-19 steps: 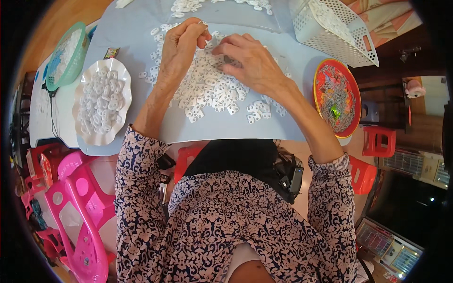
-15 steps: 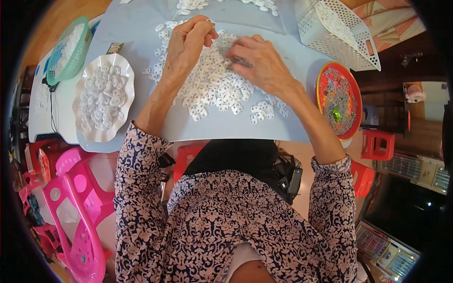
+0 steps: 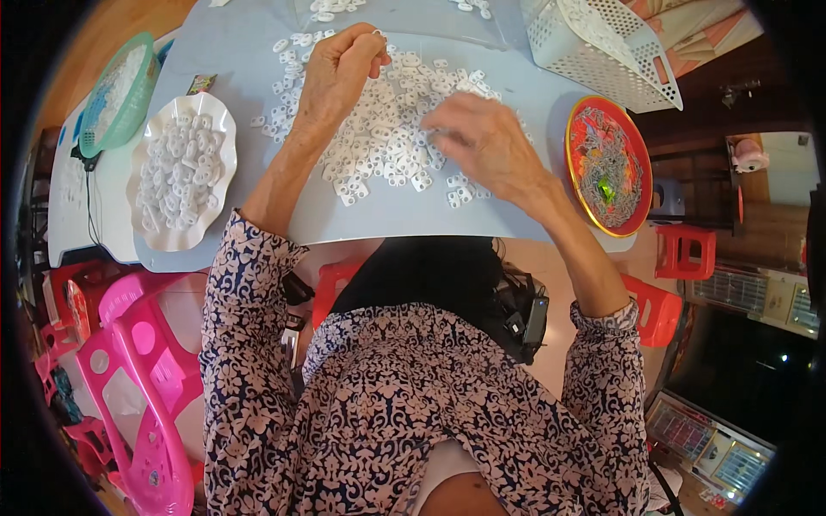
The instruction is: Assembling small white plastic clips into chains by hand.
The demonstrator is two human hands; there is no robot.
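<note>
Mostly, the white pieces (image 3: 379,142) lie in a broad, loose heap on the blue-grey bench (image 3: 404,222), between and below the fingers of both hands. The fingers of the left hand (image 3: 335,73) are pinched together above the heap's far left part, with a small pale piece (image 3: 379,33) just showing at their tips; they have barely shifted since the earlier frames. The fingers of the right hand (image 3: 489,142) have moved nearer the bench's front edge than half a second ago, away from the heap's middle. They curl loosely, but motion blur means I cannot tell how far they are open or whether they hold anything. That hand now covers part of a small cluster (image 3: 465,193) just beneath it, which lay clearer before.

Well left of the left fingers stands a wavy-rimmed white dish (image 3: 227,155) of similar pieces; farther out is a green basket (image 3: 142,107). Right of the right fingers sits a red tray (image 3: 644,163) of grey items, too tangled to make out singly. Beyond it stands a white perforated basket (image 3: 572,64), cut off by the top edge.
</note>
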